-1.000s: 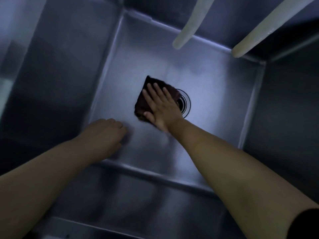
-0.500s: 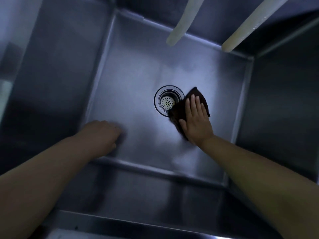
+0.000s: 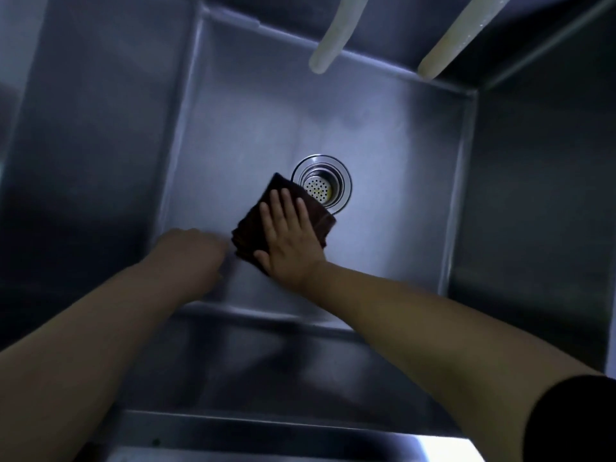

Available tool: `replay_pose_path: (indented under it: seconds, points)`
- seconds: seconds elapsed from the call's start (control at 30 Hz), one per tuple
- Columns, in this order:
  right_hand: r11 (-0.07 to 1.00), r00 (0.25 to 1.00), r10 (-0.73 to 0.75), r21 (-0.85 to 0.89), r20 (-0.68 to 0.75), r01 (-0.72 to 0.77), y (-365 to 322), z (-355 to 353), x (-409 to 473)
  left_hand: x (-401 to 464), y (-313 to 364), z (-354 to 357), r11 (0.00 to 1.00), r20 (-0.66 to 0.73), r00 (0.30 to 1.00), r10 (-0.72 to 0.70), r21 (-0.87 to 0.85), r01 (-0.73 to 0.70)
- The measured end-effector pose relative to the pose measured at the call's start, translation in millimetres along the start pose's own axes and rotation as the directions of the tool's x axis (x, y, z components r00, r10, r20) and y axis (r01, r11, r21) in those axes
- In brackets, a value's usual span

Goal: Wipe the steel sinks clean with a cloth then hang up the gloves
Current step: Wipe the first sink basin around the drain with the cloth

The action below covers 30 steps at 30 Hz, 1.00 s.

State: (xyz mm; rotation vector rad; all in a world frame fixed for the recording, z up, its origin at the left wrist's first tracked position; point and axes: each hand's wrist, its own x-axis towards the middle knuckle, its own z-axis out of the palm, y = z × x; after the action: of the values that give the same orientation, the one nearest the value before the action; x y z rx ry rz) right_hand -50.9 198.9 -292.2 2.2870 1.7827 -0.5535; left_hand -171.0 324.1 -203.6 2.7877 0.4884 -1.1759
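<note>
I look straight down into a deep steel sink [image 3: 233,128] with a round drain strainer [image 3: 321,185] in its floor. A folded dark brown cloth [image 3: 253,225] lies flat on the sink floor just left of the drain and overlaps its rim. My right hand [image 3: 288,238] presses on the cloth with flat, spread fingers. My left hand [image 3: 191,251] rests on the sink floor beside the cloth, fingers curled, holding nothing. No gloves are in view.
Two pale tubes [image 3: 333,38] [image 3: 456,41] hang down from above at the sink's far wall. Steep steel walls close in on all sides, and the near rim [image 3: 266,441] runs along the bottom of the view.
My right hand has slid the cloth from the right side of the drain back to its left, close to my left hand. The left hand has stayed put.
</note>
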Motion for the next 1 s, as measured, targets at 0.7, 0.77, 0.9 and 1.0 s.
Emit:
replay_pose_path:
  seconds: [0.7,0.77,0.9,1.0]
  points:
    - [0.997,0.999,0.019,0.072,-0.031,-0.017,93,-12,24,81,20,-32,0.992,-0.207,0.97,0.128,0.032,-0.124]
    - [0.995,0.998,0.049,0.091,-0.049,-0.044,90,-7,26,89,25,-32,0.997,-0.2,0.977,0.079,-0.008,-0.083]
    - [0.988,0.997,-0.012,0.153,-0.071,0.022,96,-8,19,90,32,-30,0.996,-0.177,0.98,0.089,-0.014,-0.092]
    - [0.976,0.995,-0.074,0.201,-0.069,0.086,105,-15,14,92,32,-29,0.993,-0.197,0.975,0.097,-0.043,-0.108]
